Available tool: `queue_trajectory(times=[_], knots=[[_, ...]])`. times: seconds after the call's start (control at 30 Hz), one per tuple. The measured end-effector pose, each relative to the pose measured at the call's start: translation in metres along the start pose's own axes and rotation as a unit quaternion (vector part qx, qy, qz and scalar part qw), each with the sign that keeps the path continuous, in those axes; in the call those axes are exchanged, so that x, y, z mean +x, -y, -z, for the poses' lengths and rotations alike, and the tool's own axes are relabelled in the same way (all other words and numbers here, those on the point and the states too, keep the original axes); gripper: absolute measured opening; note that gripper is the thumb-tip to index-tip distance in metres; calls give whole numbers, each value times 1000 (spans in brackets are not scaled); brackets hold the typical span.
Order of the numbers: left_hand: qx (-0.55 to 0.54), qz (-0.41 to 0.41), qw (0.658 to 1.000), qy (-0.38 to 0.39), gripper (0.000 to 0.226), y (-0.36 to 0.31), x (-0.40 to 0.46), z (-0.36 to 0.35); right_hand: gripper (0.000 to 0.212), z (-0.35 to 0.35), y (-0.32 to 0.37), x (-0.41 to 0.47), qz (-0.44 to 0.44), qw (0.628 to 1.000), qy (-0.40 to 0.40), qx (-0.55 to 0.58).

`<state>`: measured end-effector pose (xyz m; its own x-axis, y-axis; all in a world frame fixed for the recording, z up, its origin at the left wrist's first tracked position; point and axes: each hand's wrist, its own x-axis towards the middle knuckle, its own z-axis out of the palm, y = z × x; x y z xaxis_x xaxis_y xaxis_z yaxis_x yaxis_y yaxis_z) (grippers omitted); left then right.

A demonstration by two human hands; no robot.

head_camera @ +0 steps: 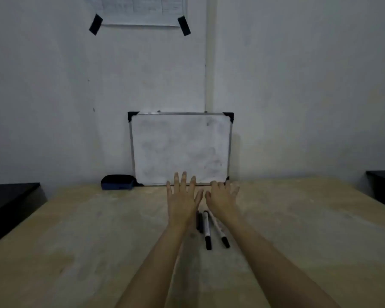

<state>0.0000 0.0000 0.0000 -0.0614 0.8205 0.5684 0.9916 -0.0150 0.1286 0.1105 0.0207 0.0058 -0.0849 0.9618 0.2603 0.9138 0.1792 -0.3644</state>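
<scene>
reaching out over the surface (76,241), the left hand (182,196) and the right hand (222,197) hang side by side just in front of the whiteboard (180,147), thumbs almost meeting. the left hand's fingers are straight and spread, their tips overlapping the whiteboard's lower edge in this view. the right hand's fingers bend more loosely near the whiteboard's lower right corner. neither hand holds anything; whether a fingertip actually touches the frame cannot be told from this angle.

the whiteboard stands upright against the wall (298,85), its bottom rail on the surface. its face carries only faint grey smudges, no legible writing. three markers (207,230) lie flat in front of the whiteboard, nearer the person than the hands are, below the gap between the wrists, with the dark caps of two pointing away from the whiteboard. an eraser (118,182) sits just left of the whiteboard, by its lower left corner. a sheet of paper (140,10) is taped to the wall well above the whiteboard.

by my reading the work has barely begun: nothing is picked up, no marker is uncapped as far as the dim view shows, and nothing is written. nearly all of it is left: taking hold of the whiteboard or a marker, then whatever writing or wiping follows.
</scene>
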Motion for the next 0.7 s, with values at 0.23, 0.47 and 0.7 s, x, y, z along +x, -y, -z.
queue_trajectory(times=[0.23, 0.47, 0.7], knots=[[19, -15, 999, 31, 77, -9, -51, -1, 44, -15, -19, -67, -16, 996, 24, -80], [3, -1, 999, 51, 47, -3, -79, 13, 51, -38, -3, -92, -18, 987, 71, -142], [-185, 63, 980, -34, 47, -2, -83, 17, 31, -12, -3, -87, -123, 986, -91, -72]])
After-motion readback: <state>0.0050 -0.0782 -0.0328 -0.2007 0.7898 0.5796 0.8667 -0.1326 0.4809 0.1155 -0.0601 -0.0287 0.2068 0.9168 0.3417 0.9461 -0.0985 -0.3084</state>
